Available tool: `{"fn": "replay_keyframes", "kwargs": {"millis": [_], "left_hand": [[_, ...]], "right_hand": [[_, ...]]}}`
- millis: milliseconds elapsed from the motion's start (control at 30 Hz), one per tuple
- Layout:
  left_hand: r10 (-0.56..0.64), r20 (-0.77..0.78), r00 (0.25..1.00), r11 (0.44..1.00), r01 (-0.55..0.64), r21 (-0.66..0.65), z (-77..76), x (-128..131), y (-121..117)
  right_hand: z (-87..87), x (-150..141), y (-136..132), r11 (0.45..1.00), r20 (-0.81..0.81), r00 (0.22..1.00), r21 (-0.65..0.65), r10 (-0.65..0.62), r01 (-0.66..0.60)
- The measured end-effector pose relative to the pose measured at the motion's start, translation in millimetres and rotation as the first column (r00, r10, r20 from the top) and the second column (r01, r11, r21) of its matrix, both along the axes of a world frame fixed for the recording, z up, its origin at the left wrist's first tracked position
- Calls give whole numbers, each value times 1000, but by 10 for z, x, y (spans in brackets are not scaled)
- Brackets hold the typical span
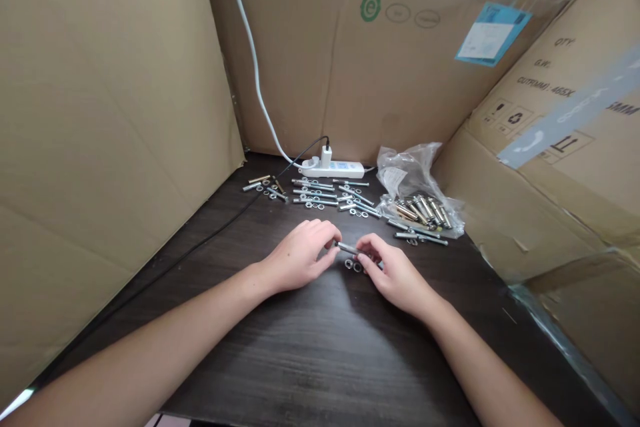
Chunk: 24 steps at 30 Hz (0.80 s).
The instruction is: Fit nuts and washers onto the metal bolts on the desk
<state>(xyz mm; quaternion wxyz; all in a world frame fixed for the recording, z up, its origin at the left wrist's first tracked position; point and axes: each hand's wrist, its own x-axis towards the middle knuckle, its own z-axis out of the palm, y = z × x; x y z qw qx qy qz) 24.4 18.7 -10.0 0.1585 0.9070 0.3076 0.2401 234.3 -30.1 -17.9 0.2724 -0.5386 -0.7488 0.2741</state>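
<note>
Between both hands, just above the dark table, is a metal expansion bolt (347, 249). My left hand (304, 255) pinches its left end between thumb and fingertips. At the other end, the thumb and fingers of my right hand (394, 273) are closed on it, hiding that tip. Right below the bolt, a nut (349, 264) and a washer (357, 267) lie on the table beside my right fingertips. Beyond the hands, bolt parts (315, 195) are spread in groups: rods, sleeves, nuts and washers.
A clear plastic bag (407, 173) with more expansion bolts (425, 210) lies at the back right. Behind the parts stands a white power strip (340, 169) with a plugged-in charger (326, 157). A black cable (200, 243) crosses the table's left side. Cardboard walls (300, 60) enclose the table.
</note>
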Motion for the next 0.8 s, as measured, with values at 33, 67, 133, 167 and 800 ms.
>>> {"fn": "replay_keyframes", "kwargs": {"millis": [33, 67, 133, 167, 800], "left_hand": [[-21, -12, 1000, 1000, 21, -17, 4, 6, -9], [-39, -22, 999, 999, 39, -35, 8, 12, -18], [-65, -32, 997, 996, 62, -69, 12, 21, -30], [-71, -33, 997, 994, 68, -82, 12, 24, -34], [-7, -57, 998, 999, 9, 36, 13, 92, -83]], "right_hand": [[3, -28, -15, 1000, -26, 1000, 9, 3, -2], [6, -55, -31, 1000, -49, 999, 21, 8, -7], [10, -99, -56, 999, -70, 997, 39, 23, -20], [12, -113, -64, 999, -66, 997, 45, 34, -31], [52, -125, -83, 999, -47, 999, 47, 11, -8]]}}
